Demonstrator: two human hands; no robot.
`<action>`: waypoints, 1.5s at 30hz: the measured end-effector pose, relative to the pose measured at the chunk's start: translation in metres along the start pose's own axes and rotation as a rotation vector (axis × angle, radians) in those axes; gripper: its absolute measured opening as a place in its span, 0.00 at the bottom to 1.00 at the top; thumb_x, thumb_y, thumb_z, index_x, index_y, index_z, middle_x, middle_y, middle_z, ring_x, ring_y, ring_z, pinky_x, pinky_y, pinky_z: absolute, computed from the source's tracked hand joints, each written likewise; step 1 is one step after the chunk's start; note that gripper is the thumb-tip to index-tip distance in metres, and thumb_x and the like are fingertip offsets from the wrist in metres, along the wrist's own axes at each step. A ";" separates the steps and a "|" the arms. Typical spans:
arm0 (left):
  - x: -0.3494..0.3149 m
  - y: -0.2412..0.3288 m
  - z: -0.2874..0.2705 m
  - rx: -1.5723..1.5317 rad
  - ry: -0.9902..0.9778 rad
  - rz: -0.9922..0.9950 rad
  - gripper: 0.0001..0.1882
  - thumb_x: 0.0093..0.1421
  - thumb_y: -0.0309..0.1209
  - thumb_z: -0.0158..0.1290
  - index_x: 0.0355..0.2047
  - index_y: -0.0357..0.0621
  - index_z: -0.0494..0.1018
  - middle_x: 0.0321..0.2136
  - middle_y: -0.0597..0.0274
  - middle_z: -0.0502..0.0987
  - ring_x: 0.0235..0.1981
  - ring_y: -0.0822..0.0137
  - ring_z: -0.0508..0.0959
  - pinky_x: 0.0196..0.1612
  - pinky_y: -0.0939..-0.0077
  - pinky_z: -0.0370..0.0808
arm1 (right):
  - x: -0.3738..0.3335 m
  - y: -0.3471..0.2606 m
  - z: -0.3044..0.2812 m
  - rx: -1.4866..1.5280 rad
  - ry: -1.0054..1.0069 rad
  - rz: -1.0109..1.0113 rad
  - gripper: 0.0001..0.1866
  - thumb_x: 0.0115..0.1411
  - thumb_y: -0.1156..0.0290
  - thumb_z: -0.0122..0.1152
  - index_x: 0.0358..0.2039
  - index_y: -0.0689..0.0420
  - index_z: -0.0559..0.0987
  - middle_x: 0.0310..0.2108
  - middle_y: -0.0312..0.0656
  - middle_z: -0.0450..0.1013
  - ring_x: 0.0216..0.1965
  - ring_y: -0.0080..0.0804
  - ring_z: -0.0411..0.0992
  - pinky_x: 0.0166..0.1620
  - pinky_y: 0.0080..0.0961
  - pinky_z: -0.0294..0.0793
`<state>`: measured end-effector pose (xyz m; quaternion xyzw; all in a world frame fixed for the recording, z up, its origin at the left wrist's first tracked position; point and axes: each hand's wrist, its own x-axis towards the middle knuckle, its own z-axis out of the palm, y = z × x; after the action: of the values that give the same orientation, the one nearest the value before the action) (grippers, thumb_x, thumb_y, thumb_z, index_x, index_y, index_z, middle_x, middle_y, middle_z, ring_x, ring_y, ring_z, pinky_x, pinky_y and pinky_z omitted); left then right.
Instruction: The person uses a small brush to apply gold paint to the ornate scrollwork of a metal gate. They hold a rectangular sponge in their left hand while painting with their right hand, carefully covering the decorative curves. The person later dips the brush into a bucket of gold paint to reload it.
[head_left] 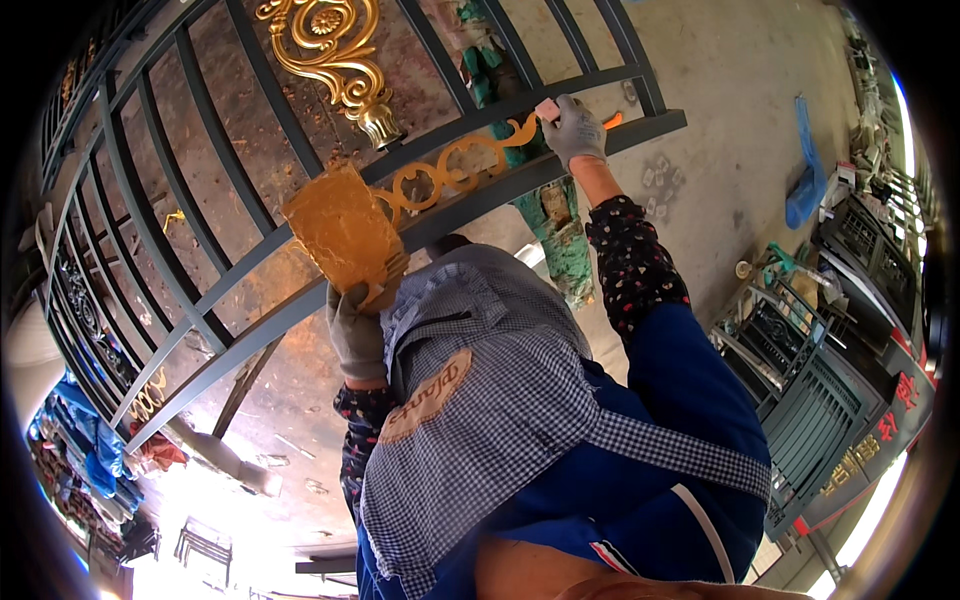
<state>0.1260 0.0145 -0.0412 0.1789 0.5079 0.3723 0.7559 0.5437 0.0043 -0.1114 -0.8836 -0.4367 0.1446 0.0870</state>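
Note:
My left hand [352,332], in a grey glove, grips the lower edge of a flat board [345,225] coated in gold-brown paint. My right hand [577,133], gloved too, pinches a small pinkish pad [547,110]. That pad meets the right end of a gold scroll ornament [455,165] set between two rails of a dark metal railing [500,195]. An orange tip [613,121] shows just right of my right hand; what it belongs to is hidden. The board covers the ornament's left end.
Above the rails, a shiny gold casting [335,60] hangs among dark upright bars. Green-stained supports [560,240] stand under the railing. Farther right on the concrete floor lie a blue object [805,165] and stacked dark metal panels [815,420]. Blue cloth [90,430] is piled at far left.

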 end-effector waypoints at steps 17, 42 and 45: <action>-0.001 0.001 -0.004 -0.068 -0.002 0.012 0.23 0.58 0.23 0.49 0.56 0.34 0.68 0.51 0.53 0.74 0.52 0.59 0.75 0.56 0.68 0.72 | -0.040 -0.034 0.023 -0.037 -0.050 -0.240 0.16 0.54 0.61 0.60 0.42 0.51 0.74 0.40 0.44 0.75 0.42 0.50 0.76 0.44 0.46 0.75; -0.003 -0.006 -0.049 -0.152 0.062 0.082 0.25 0.58 0.24 0.49 0.57 0.36 0.67 0.52 0.51 0.73 0.53 0.57 0.75 0.56 0.66 0.73 | -0.060 -0.073 0.035 0.048 -0.255 -0.484 0.16 0.55 0.68 0.59 0.46 0.50 0.76 0.50 0.43 0.73 0.47 0.47 0.75 0.47 0.43 0.75; -0.007 -0.001 -0.050 -0.124 0.078 0.091 0.22 0.60 0.23 0.46 0.56 0.37 0.67 0.53 0.52 0.73 0.54 0.57 0.75 0.57 0.67 0.73 | -0.064 -0.088 0.043 -0.005 -0.259 -0.588 0.16 0.55 0.68 0.59 0.46 0.50 0.77 0.51 0.41 0.73 0.47 0.45 0.75 0.48 0.43 0.75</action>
<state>0.0803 0.0030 -0.0586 0.1401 0.5042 0.4438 0.7274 0.4270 0.0074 -0.1155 -0.6942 -0.6810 0.2232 0.0666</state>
